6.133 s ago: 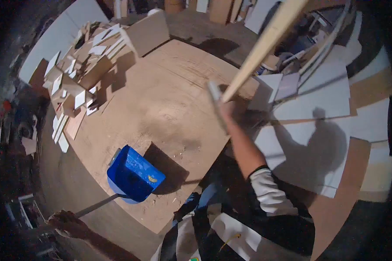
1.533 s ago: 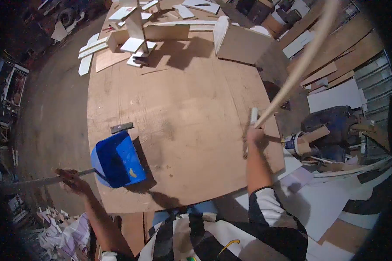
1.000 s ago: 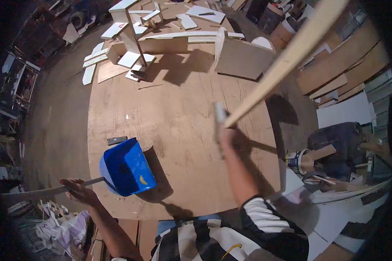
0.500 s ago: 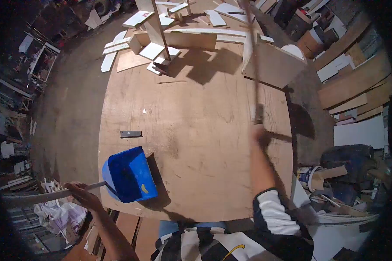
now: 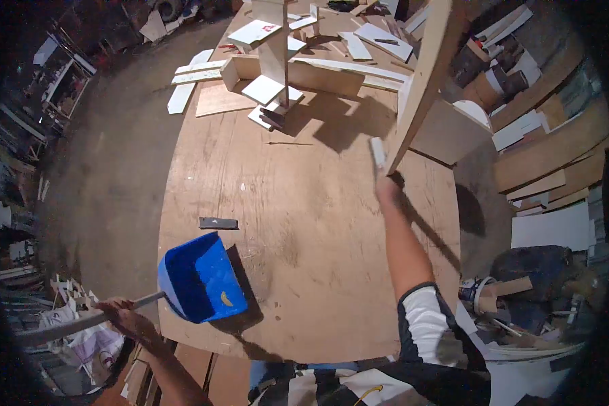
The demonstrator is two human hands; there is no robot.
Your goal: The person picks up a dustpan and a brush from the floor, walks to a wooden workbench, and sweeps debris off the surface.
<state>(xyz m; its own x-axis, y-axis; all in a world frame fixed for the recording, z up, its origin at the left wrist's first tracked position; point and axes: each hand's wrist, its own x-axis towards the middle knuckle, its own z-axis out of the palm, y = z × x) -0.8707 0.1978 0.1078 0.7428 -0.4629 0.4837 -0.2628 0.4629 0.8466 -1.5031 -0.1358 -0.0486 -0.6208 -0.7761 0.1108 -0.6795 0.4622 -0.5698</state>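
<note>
My left hand (image 5: pixel 127 318) is wrapped round the long grey handle (image 5: pixel 71 327) of a blue dustpan. The dustpan (image 5: pixel 206 277) sits at the table's near left with its opening to the right; a small yellow mark shows inside. My right hand (image 5: pixel 389 191) is closed at the lower end of a tall wooden board (image 5: pixel 423 91), which rises toward the camera and leans right. A pale, blurred piece (image 5: pixel 377 152) sticks out just beyond my fingers; whether it is joined to the board, I cannot tell. Beyond the dustpan lies a dark flat block (image 5: pixel 218 223).
An upright wooden piece with small white shelves (image 5: pixel 272 54) stands at the far side of the table (image 5: pixel 304 237). A wide panel (image 5: pixel 450 139) stands at the right edge. White offcuts (image 5: pixel 382 42) lie farther back. Boards and a bucket (image 5: pixel 484 294) line the floor on the right.
The board's lower end and my right hand have shifted left and slightly away over the table; the board's broad face now shows. My view has shifted a little. The dustpan stays in my left hand.
</note>
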